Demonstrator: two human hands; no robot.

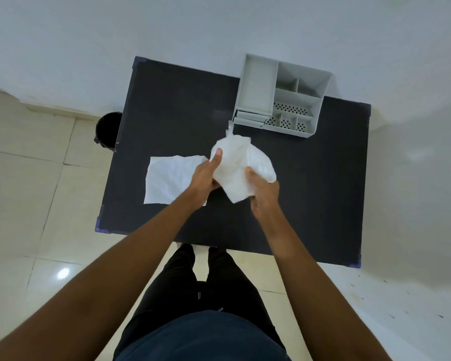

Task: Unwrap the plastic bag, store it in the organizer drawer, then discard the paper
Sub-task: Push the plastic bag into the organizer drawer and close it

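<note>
No readable text, label, brand or number appears on anything.

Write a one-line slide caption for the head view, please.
Both hands, left and right, hold the plastic bag above the table; paper lies flat.

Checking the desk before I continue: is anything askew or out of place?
Only the organizer: it sits skewed to the table edges, its back corner overhanging the far edge. Nothing is spilled.

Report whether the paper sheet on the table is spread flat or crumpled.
Spread flat: the paper sheet lies open on the table, its right edge hidden under the left hand.
</note>
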